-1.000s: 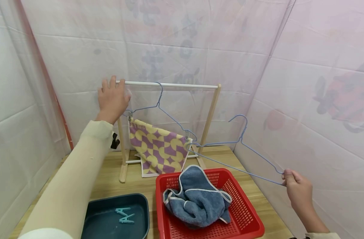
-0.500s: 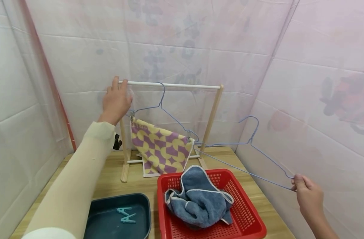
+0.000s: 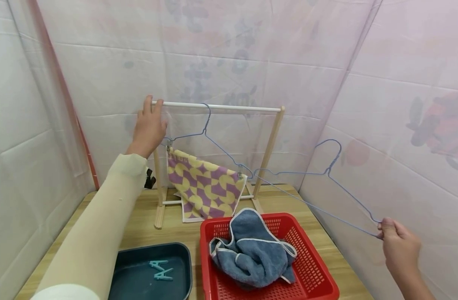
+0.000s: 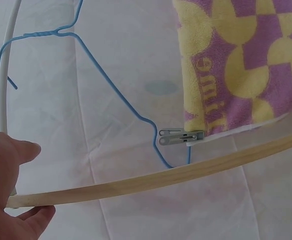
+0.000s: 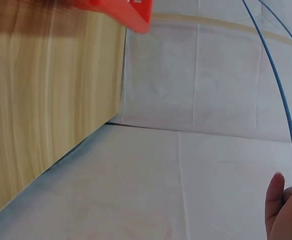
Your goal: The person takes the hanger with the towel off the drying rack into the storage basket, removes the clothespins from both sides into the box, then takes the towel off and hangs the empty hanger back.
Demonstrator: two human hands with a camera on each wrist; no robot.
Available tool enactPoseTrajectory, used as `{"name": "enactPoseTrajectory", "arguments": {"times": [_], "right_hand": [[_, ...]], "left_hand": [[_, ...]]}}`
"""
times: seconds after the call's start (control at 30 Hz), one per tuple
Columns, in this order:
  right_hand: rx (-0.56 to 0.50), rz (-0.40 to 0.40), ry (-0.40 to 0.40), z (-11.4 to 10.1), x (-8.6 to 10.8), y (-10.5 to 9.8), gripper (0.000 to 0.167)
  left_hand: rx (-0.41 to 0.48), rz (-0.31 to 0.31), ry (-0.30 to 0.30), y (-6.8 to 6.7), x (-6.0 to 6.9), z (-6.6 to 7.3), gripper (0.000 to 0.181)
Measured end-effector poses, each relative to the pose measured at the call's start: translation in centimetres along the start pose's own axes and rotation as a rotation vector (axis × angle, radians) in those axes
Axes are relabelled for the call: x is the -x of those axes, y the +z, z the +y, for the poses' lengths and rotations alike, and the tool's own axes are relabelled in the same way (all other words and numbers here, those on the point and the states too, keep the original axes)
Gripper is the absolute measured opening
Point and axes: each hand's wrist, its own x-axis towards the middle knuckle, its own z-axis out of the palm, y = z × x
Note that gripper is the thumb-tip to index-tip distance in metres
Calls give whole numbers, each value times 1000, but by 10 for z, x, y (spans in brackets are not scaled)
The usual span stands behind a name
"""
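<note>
My left hand [image 3: 149, 129] grips the top left corner of a small drying rack [image 3: 269, 150], its thumb and fingers either side of the wooden post [image 4: 136, 186] in the left wrist view. On the rack's white rod [image 3: 240, 108] hangs a blue wire hanger [image 3: 205, 130]. A yellow and purple towel [image 3: 206, 183] is clipped to it by grey clothespins [image 4: 181, 136]. My right hand [image 3: 401, 248] pinches one end of a second blue wire hanger [image 3: 328, 172], held out at the right. Its far end is close to the first hanger's right end; I cannot tell whether they touch.
A red basket [image 3: 314, 262] holding a crumpled blue towel [image 3: 257, 250] stands in front of the rack. Left of it is a dark tray [image 3: 185, 266] with light-blue clothespins [image 3: 162, 274]. All stand on a wooden table [image 3: 139, 229] between hanging sheets [image 3: 300, 46].
My right hand has moved to the right with the second hanger, whose hook has swung right too. My left hand stays at the rack's corner. The head view has shifted slightly.
</note>
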Motion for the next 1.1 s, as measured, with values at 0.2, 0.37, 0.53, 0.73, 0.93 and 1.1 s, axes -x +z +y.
{"name": "enactPoseTrajectory", "arguments": {"times": [0.2, 0.37, 0.53, 0.73, 0.93, 1.1], "right_hand": [[-18, 36, -7, -8, -1, 17, 38], [19, 25, -24, -17, 0, 29, 38], [19, 13, -50, -28, -3, 39, 39], [76, 35, -86, -38, -9, 47, 38], [106, 51, -127, -47, -14, 52, 40], [116, 59, -167, -56, -19, 61, 40]], "left_hand": [[-4, 19, 24, 3, 0, 1, 68], [19, 8, 38, 4, 1, 1, 80], [36, 11, 46, 4, 2, -2, 89], [41, 21, 53, 7, 1, -4, 87], [40, 23, 65, 10, -1, -1, 85], [46, 33, 81, 11, 0, 1, 83]]}}
